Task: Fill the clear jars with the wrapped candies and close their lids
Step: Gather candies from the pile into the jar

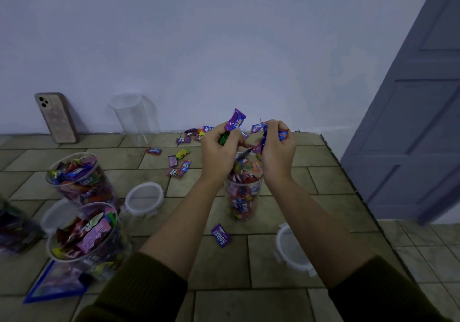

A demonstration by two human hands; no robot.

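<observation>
While both hands hover over open clear plastic jar (243, 197) part-full of wrapped candies: left hand (219, 152) fingers curled, gripping purple-wrapped candy (235, 120); right hand (276, 150) fingers curled round blue-wrapped candies (258, 129). White-rimmed lid (293, 252) lies near jar on tiled tabletop (224, 267).

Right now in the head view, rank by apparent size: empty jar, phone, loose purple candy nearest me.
1. empty jar, the tallest and widest of the three.
2. phone, about as far away as the jar, nearly as tall but narrower.
3. purple candy, smallest even though it lies closest to the camera.
</observation>
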